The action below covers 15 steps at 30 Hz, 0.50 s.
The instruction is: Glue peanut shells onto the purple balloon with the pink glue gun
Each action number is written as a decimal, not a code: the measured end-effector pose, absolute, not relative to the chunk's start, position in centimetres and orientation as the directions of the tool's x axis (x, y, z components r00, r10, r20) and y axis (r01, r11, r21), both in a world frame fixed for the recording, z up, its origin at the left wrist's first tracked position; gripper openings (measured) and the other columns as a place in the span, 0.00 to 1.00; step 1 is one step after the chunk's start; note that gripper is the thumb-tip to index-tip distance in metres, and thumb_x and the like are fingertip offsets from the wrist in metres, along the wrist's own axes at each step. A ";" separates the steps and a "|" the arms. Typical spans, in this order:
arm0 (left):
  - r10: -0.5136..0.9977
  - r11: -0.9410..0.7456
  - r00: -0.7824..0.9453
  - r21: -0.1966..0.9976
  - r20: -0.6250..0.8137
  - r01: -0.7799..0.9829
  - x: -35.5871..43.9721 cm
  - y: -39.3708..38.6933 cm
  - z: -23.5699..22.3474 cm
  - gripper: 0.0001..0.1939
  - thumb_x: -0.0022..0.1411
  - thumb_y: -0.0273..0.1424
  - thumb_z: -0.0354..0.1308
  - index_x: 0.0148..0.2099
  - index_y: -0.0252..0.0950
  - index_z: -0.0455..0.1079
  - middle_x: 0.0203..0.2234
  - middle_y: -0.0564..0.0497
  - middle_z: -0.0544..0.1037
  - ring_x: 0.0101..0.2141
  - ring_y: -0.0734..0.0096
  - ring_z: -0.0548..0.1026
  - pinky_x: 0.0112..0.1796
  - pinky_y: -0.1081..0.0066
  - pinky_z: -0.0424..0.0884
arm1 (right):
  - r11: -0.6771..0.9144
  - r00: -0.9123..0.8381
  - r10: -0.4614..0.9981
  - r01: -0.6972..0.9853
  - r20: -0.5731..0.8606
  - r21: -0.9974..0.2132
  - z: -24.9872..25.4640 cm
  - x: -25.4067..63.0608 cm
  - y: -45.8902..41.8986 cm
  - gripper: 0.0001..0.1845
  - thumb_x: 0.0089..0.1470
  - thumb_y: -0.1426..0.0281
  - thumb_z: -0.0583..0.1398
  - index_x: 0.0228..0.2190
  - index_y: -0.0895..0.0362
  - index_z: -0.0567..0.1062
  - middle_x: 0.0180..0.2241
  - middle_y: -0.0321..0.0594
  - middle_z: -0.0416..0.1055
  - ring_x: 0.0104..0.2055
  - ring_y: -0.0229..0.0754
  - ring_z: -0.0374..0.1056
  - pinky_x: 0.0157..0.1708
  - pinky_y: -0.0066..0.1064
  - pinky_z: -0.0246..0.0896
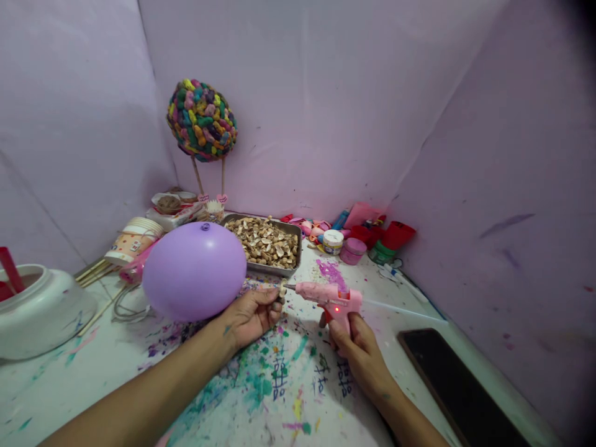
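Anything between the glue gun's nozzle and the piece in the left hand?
Nothing visible: the glue gun in the right hand has its nozzle touching or nearly touching the piece; the balloon lies left of both.

Balloon [194, 271] blocks leftward; room lies right of tray [272, 270].

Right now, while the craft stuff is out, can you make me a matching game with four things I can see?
Things:
1. Glue gun
2. Balloon
3. Metal tray
4. Phone

Clues:
A. Filled with peanut shells
B. Black and lying flat
C. Gripped in the right hand, with a red light glowing
D. Round and purple

Right pairs: 1-C, 2-D, 3-A, 4-B
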<state>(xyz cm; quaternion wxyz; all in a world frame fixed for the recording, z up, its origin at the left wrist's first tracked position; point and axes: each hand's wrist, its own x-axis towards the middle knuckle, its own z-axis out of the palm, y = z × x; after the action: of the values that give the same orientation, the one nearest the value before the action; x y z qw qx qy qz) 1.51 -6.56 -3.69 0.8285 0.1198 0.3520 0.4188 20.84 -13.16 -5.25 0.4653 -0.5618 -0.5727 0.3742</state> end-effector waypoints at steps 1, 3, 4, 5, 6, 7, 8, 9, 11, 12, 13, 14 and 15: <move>0.778 0.621 0.403 0.494 -0.482 -0.608 1.5 -6.6 -3.7 0.11 0.54 0.15 0.48 0.23 0.27 0.66 0.14 0.51 0.67 0.15 0.80 0.66 0.16 0.82 0.64 | 0.089 0.069 0.991 0.307 0.116 -0.948 -5.3 20.9 -13.2 0.17 0.49 0.57 0.54 0.29 0.59 0.67 0.20 0.33 0.60 0.21 0.36 0.55 0.17 0.26 0.49; 0.777 0.623 0.407 0.496 -0.480 -0.605 1.6 -6.6 -3.8 0.11 0.54 0.15 0.48 0.23 0.26 0.66 0.15 0.50 0.68 0.15 0.80 0.66 0.16 0.82 0.64 | 0.092 0.074 0.990 0.323 0.122 -0.942 -5.5 20.9 -13.2 0.16 0.49 0.57 0.54 0.29 0.59 0.67 0.20 0.34 0.60 0.21 0.37 0.56 0.17 0.26 0.50; 0.777 0.623 0.409 0.498 -0.478 -0.603 1.6 -6.6 -3.8 0.11 0.54 0.15 0.48 0.24 0.26 0.66 0.15 0.50 0.68 0.15 0.80 0.66 0.15 0.82 0.64 | 0.094 0.074 0.990 0.329 0.124 -0.940 -5.5 20.9 -13.2 0.16 0.48 0.57 0.54 0.29 0.59 0.67 0.20 0.34 0.61 0.21 0.37 0.56 0.17 0.26 0.51; 0.777 0.624 0.411 0.500 -0.476 -0.601 1.7 -6.6 -3.8 0.11 0.54 0.15 0.48 0.24 0.26 0.66 0.15 0.49 0.68 0.15 0.81 0.65 0.15 0.82 0.64 | 0.095 0.073 0.989 0.334 0.126 -0.938 -5.5 20.9 -13.2 0.16 0.48 0.57 0.54 0.29 0.59 0.67 0.21 0.34 0.61 0.21 0.37 0.56 0.17 0.26 0.51; 0.777 0.624 0.414 0.501 -0.474 -0.599 1.7 -6.6 -3.8 0.11 0.54 0.15 0.48 0.23 0.26 0.66 0.15 0.49 0.68 0.15 0.81 0.65 0.15 0.83 0.63 | 0.096 0.071 0.989 0.338 0.127 -0.936 -5.6 20.9 -13.2 0.16 0.48 0.57 0.54 0.29 0.59 0.67 0.21 0.35 0.61 0.22 0.37 0.57 0.17 0.26 0.51; 0.777 0.625 0.415 0.502 -0.472 -0.598 1.7 -6.6 -3.8 0.11 0.54 0.15 0.48 0.23 0.26 0.66 0.16 0.49 0.68 0.15 0.81 0.65 0.15 0.83 0.63 | 0.094 0.071 0.990 0.341 0.125 -0.935 -5.5 20.9 -13.2 0.16 0.49 0.57 0.54 0.30 0.59 0.68 0.21 0.35 0.62 0.22 0.38 0.57 0.17 0.26 0.52; 0.778 0.625 0.416 0.503 -0.471 -0.597 1.7 -6.6 -3.8 0.11 0.54 0.15 0.48 0.24 0.26 0.66 0.16 0.49 0.68 0.15 0.81 0.65 0.15 0.83 0.63 | 0.093 0.071 0.990 0.341 0.124 -0.935 -5.5 20.9 -13.2 0.16 0.49 0.57 0.54 0.30 0.59 0.68 0.22 0.35 0.62 0.22 0.38 0.57 0.17 0.26 0.52; 0.778 0.624 0.417 0.504 -0.470 -0.597 1.6 -6.6 -3.8 0.10 0.54 0.15 0.48 0.24 0.26 0.66 0.16 0.49 0.68 0.15 0.81 0.65 0.15 0.83 0.63 | 0.091 0.072 0.990 0.341 0.123 -0.936 -5.5 20.9 -13.2 0.17 0.49 0.57 0.54 0.31 0.59 0.68 0.22 0.36 0.62 0.22 0.38 0.57 0.17 0.26 0.52; 0.780 0.622 0.418 0.506 -0.466 -0.597 1.6 -6.7 -3.7 0.10 0.54 0.15 0.48 0.24 0.26 0.66 0.16 0.49 0.68 0.16 0.81 0.65 0.15 0.83 0.63 | 0.089 0.073 0.990 0.339 0.120 -0.936 -5.4 20.8 -13.2 0.17 0.49 0.57 0.54 0.31 0.59 0.68 0.23 0.36 0.63 0.22 0.38 0.57 0.18 0.27 0.52; 0.780 0.622 0.419 0.508 -0.464 -0.596 1.6 -6.7 -3.7 0.10 0.54 0.15 0.48 0.24 0.26 0.66 0.16 0.49 0.68 0.16 0.80 0.65 0.15 0.83 0.63 | 0.088 0.072 0.990 0.340 0.119 -0.936 -5.4 20.8 -13.3 0.17 0.49 0.57 0.54 0.31 0.60 0.68 0.23 0.36 0.63 0.22 0.38 0.57 0.18 0.27 0.52; 0.782 0.620 0.419 0.510 -0.461 -0.596 1.6 -6.7 -3.6 0.11 0.54 0.15 0.48 0.24 0.26 0.66 0.16 0.50 0.67 0.15 0.81 0.65 0.15 0.83 0.63 | 0.088 0.072 0.990 0.340 0.119 -0.936 -5.4 20.7 -13.3 0.17 0.49 0.57 0.53 0.31 0.60 0.68 0.23 0.36 0.62 0.22 0.38 0.57 0.18 0.27 0.52; 0.783 0.619 0.421 0.512 -0.458 -0.595 1.6 -6.7 -3.6 0.11 0.54 0.15 0.48 0.23 0.26 0.66 0.16 0.50 0.67 0.15 0.81 0.65 0.15 0.83 0.63 | 0.088 0.075 0.990 0.339 0.120 -0.937 -5.3 20.7 -13.3 0.17 0.49 0.57 0.53 0.31 0.60 0.68 0.23 0.36 0.62 0.22 0.38 0.57 0.17 0.27 0.51; 0.784 0.618 0.423 0.515 -0.454 -0.594 1.6 -6.8 -3.6 0.11 0.54 0.15 0.48 0.23 0.26 0.66 0.15 0.50 0.67 0.15 0.81 0.65 0.15 0.83 0.63 | 0.088 0.078 0.990 0.337 0.121 -0.937 -5.3 20.7 -13.3 0.17 0.48 0.57 0.53 0.31 0.60 0.68 0.22 0.36 0.62 0.22 0.38 0.57 0.17 0.27 0.51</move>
<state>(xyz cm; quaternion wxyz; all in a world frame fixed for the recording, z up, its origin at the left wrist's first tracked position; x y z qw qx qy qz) 1.63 -6.76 -3.62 0.8319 0.1389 0.3421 0.4143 20.71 -13.26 -5.33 0.4582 -0.5735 -0.5782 0.3562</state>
